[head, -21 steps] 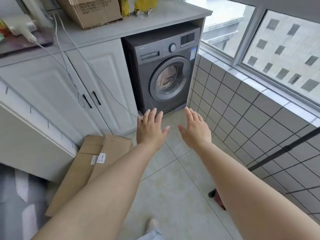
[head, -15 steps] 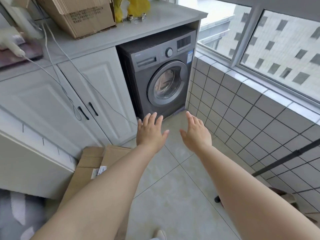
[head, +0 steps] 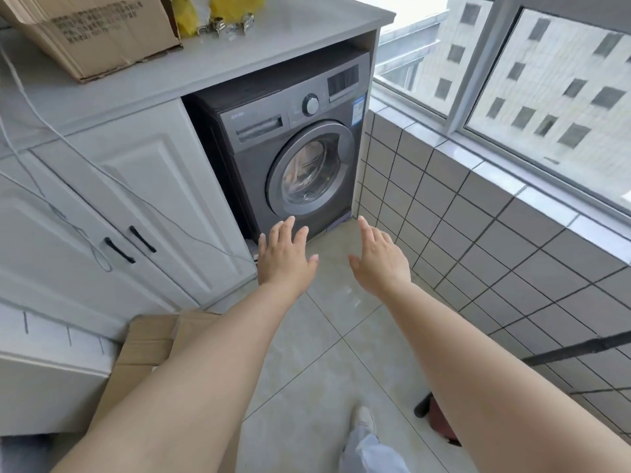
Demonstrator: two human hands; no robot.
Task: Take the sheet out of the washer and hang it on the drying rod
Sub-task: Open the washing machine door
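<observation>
a person reaches toward a grey washer (head: 290, 158) tucked under the right end of a white bench (head: 218, 66), both arms stretched out over the tiled floor (head: 324, 353). the left hand (head: 285, 257) and the right hand (head: 380, 259) are spread flat, fingers straight, holding nothing, and both hang short of the machine. the round door (head: 309, 169) looks closed, so the step in hand appears to be opening it. doing that well likely means crouching lower, finding the catch on the door's edge with one hand and swinging it fully aside before reaching in, so that wet cloth does not drag on the floor. the sheet (head: 307, 165) is inside the drum, a pale blur behind the glass; its size and how tangled it is cannot be made out. the door's handle is not clearly visible. a dark rod (head: 577, 349) enters at the right edge of the view, cut off, and whether it is the drying rod cannot be told. on the bench sit a cardboard box (head: 95, 32) and a yellow bag (head: 235, 5), both cropped at the top.
</observation>
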